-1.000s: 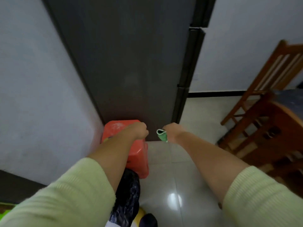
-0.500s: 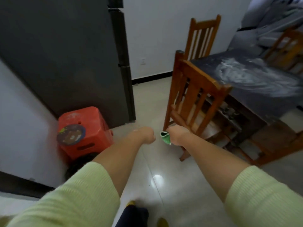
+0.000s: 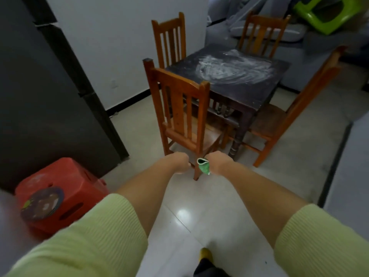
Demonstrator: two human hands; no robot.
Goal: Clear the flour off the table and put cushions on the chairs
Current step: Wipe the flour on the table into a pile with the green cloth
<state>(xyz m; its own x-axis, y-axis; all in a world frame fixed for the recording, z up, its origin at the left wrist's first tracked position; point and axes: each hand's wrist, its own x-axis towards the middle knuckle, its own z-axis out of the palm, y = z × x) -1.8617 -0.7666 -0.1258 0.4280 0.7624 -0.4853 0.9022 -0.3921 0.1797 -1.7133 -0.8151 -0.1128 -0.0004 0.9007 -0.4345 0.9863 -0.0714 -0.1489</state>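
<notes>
A dark square table (image 3: 257, 96) stands ahead, smeared with white flour (image 3: 231, 66). Wooden chairs surround it: the nearest one (image 3: 179, 108) has its back to me, one (image 3: 169, 37) stands at the far left, one (image 3: 259, 31) at the far side and one (image 3: 295, 116) on the right. Their seats are bare. My right hand (image 3: 216, 163) grips a small green cloth (image 3: 203, 166), held out low before the nearest chair. My left hand (image 3: 179, 162) is a closed fist beside it, holding nothing I can see. A grey cushion (image 3: 289, 34) lies on the sofa behind the table.
A tall dark fridge (image 3: 50, 96) fills the left. A red plastic stool (image 3: 58, 192) sits on the floor at its foot. A grey sofa (image 3: 319, 52) runs along the back right with a green plastic stool (image 3: 327, 11) on it. Glossy tiled floor (image 3: 189, 206) lies between me and the chair.
The view has swung right from the fridge side toward the table, and the table and chairs have come fully into sight. Both hands stay held out, the right still gripping the green cloth.
</notes>
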